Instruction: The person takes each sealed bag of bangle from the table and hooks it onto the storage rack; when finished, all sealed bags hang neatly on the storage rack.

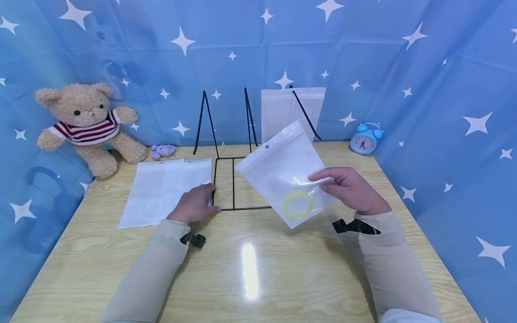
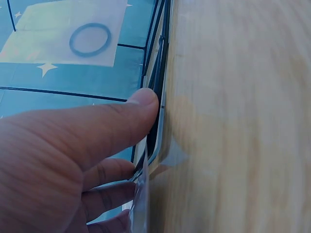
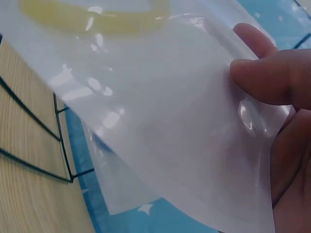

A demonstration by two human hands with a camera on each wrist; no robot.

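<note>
My right hand [image 1: 349, 188] pinches the side of a translucent zip bag [image 1: 282, 166] between thumb and fingers; a yellow ring [image 1: 298, 205] shows inside. The bag is tilted above a black wire rack [image 1: 233, 184] with upright prongs. At the rack's near left corner, my left hand [image 1: 195, 204] grips the wire, its thumb [image 2: 143, 99] against the bars in the left wrist view. Beside that hand, flat zip bags [image 1: 151, 193] overlap on the table, one with a pale ring. Another bag [image 1: 278, 112] stands upright at the rack's right end; a bluish ring [image 2: 90, 40] shows on it.
A teddy bear [image 1: 86, 116] sits at the back left, next to a small purple toy [image 1: 163, 150]. A blue alarm clock [image 1: 365, 139] stands at the back right. Blue star-patterned cloth [image 1: 226, 36] hangs round the wooden table [image 1: 202, 278].
</note>
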